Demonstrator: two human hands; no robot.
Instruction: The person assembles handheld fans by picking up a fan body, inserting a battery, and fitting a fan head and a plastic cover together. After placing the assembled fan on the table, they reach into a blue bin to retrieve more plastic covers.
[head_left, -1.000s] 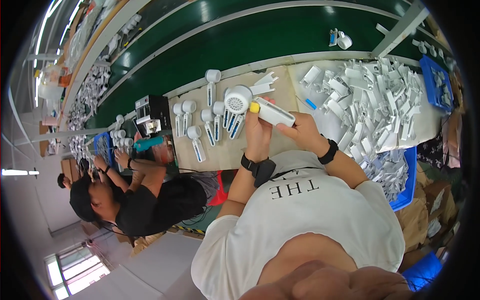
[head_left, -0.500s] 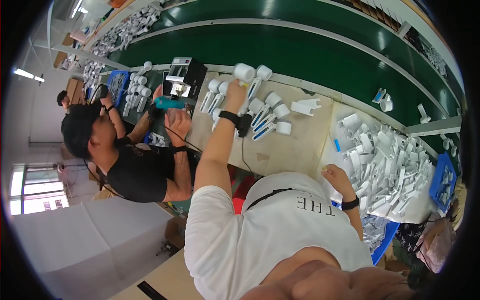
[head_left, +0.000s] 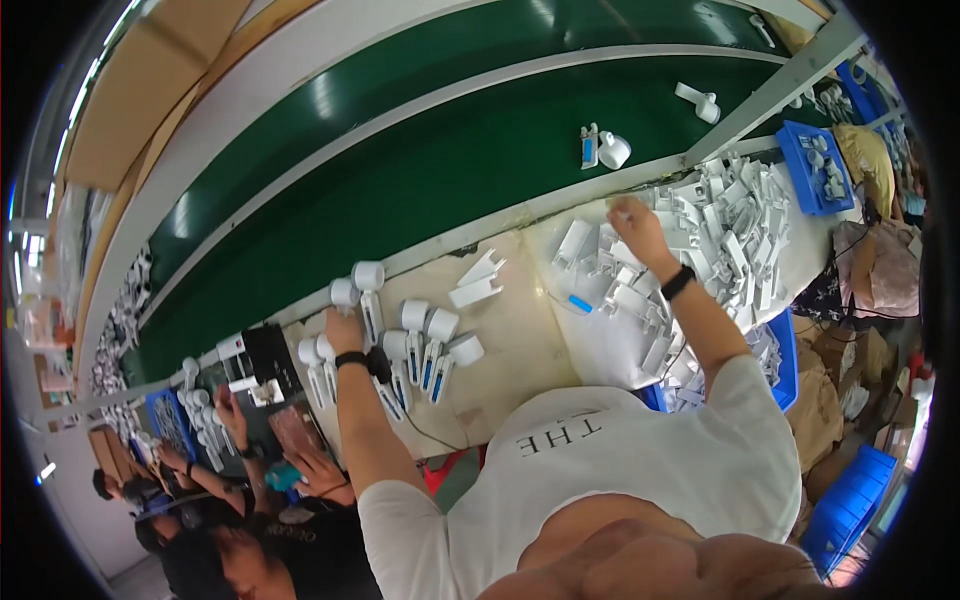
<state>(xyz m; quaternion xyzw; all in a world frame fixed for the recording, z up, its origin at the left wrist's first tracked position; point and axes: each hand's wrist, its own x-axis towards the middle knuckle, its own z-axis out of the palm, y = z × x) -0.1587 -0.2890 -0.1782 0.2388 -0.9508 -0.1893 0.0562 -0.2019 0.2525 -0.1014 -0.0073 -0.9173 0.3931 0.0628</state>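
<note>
White handheld gadgets [head_left: 425, 345], each with a round head and a long handle, lie in a row on the tabletop [head_left: 515, 330] in the head view. Their long sides run from the green belt [head_left: 450, 160] back toward the person, with the round heads by the belt and the handles pointing at the person.

The left hand [head_left: 343, 328] rests at the left end of the row. It touches one gadget there, but I cannot tell if its fingers are closed on it. The right hand [head_left: 632, 222] is far off to the right, laid on a pile of white plastic pieces [head_left: 725, 225] with its fingers bent, and I cannot tell if it grips one.

It looks like a sorting and lining-up step. Next, the right hand needs a firm hold on one piece.

A blue bin [head_left: 815, 165] sits further right.
</note>
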